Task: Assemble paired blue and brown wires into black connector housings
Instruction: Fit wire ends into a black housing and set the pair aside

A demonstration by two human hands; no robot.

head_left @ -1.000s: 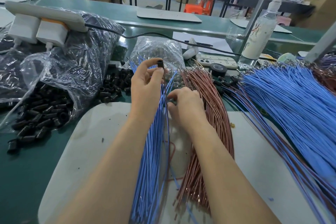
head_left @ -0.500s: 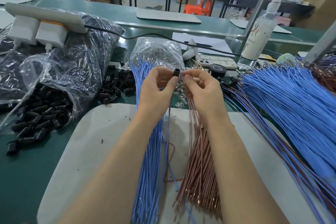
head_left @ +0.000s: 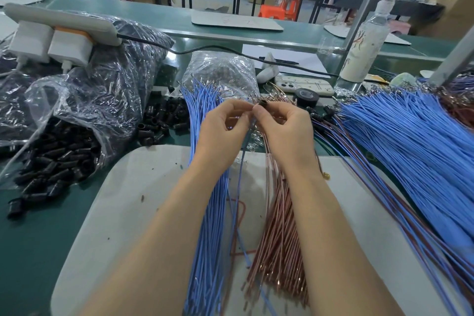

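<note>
A small black connector housing [head_left: 263,104] is pinched between thumb and forefinger of my right hand [head_left: 287,133]. My left hand [head_left: 220,136] meets it fingertip to fingertip and pinches a single blue wire [head_left: 242,161] just below the housing; the wire hangs down between my wrists. Under my left forearm lies a bundle of blue wires [head_left: 210,213], under my right a bundle of brown wires [head_left: 279,238], both on a white mat [head_left: 128,213]. How far the wire end sits in the housing is hidden by my fingers.
Loose black housings [head_left: 164,120] lie behind the mat and spill from a plastic bag [head_left: 56,159] at left. A large fan of blue wires [head_left: 410,149] covers the right. Behind my hands: a clear bag [head_left: 223,72], tape roll [head_left: 306,96], phone [head_left: 302,86], bottle [head_left: 364,46].
My right hand rose from the wire bundles to meet the left. The housing, held up by the left hand before, now sits at the right hand's fingertips, with a blue wire hanging below.
</note>
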